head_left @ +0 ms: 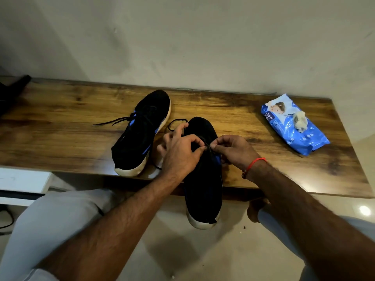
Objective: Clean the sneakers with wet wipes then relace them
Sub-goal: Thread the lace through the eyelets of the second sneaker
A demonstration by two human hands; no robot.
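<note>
Fingers (199, 149) of the left hand (180, 153) and of the right hand (233, 151) are curled and pinch the black lace (209, 151) over the middle of the near sneaker (203, 179). This sneaker lies on the wooden counter (60, 126) with its heel hanging over the front edge. Beside it on the left lies the second sneaker (142, 132), its lace ends loose on the counter. At the right, well apart, lies a blue pack of wet wipes (294, 126) with a crumpled wipe (300, 120) on top. A red thread (252, 165) is around the right wrist.
</note>
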